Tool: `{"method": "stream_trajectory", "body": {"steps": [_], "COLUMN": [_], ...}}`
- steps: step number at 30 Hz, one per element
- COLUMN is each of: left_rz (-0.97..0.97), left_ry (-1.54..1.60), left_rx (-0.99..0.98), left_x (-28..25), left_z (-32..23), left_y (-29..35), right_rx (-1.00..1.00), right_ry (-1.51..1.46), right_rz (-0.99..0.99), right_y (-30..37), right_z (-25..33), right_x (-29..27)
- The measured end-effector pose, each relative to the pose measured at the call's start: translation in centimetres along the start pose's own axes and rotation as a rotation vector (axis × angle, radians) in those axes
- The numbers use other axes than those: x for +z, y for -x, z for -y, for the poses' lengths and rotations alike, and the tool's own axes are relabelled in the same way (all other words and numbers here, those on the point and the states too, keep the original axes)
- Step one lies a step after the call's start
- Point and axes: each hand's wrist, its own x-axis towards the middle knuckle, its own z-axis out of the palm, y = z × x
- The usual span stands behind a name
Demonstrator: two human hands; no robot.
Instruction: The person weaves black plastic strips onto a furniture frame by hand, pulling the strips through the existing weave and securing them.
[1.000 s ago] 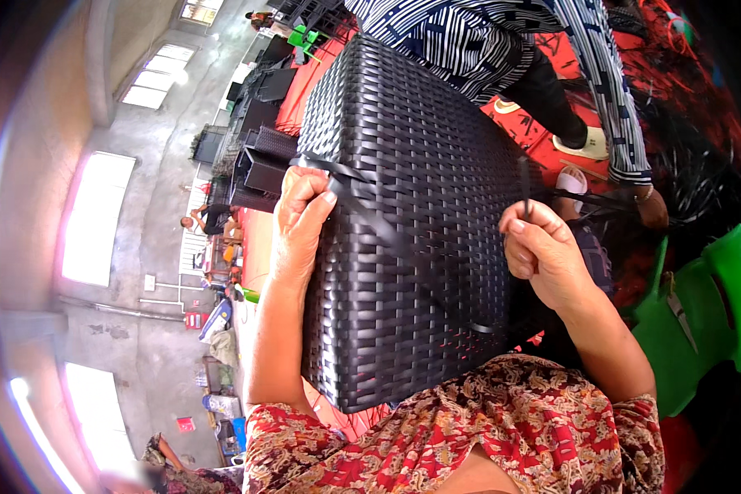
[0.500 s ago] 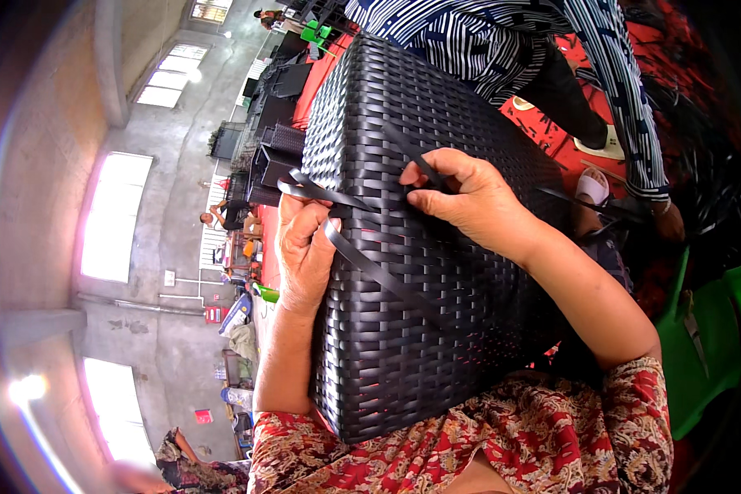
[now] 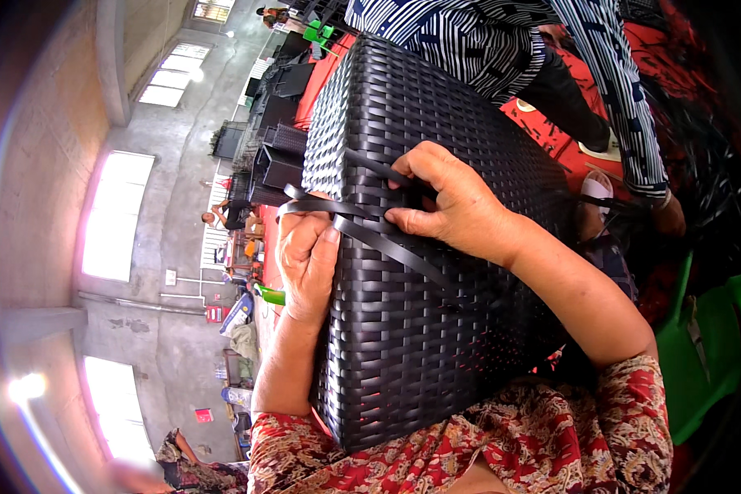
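A large black woven piece (image 3: 395, 354), made of flat plastic strips, stands in front of me with one long corner facing me. My left hand (image 3: 306, 259) is closed at its left side, thumb pressed on the fingers, gripping a loose black strip (image 3: 399, 251) that runs down across the weave. Another strip (image 3: 309, 202) loops over the top of that hand and enters the weave at the corner. My right hand (image 3: 453, 202) rests against the front face with curled fingers, on a short strip end (image 3: 366, 162); its thumb touches the weave below.
Close by at the upper right, a person in a striped top (image 3: 477, 49) bends with one hand low among dark strips (image 3: 692, 140). A green chair (image 3: 708, 362) with scissors (image 3: 697, 337) on it is at the lower right. Black woven pieces (image 3: 281, 169) stand on the left.
My right hand has moved left toward the corner, and the strip end at its fingers now lies further left. My left hand stays nearly in place.
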Motion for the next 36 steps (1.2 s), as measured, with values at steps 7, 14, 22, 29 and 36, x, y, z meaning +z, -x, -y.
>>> {"method": "stream_trajectory", "body": {"steps": [7,14,22,29,36], "left_rz": [-0.012,-0.035,-0.021,-0.031,-0.088], "left_ry": [-0.066,-0.152,-0.152,-0.136,-0.088], "left_rx": [0.047,0.062,0.172,0.183,0.205], "left_x": [0.0,0.6,1.1,1.3,2.0], "left_z": [-0.4,-1.3,-1.8,-1.1,-0.1], "left_y": [0.4,0.4,-0.7,-0.7,-1.5], "right_rx": [-0.116,-0.258,-0.199,-0.200,-0.177], "right_ry": [-0.039,0.174,0.164,0.348,0.428], "right_rz": [-0.061,0.060,0.108,0.283,0.362], "right_y": [-0.6,-2.6,-3.8,-4.5,-6.0], "right_z": [-1.4,0.9,0.9,3.0,2.6], "right_x": [0.2,-0.6,-0.8,-1.4,-1.8]}}
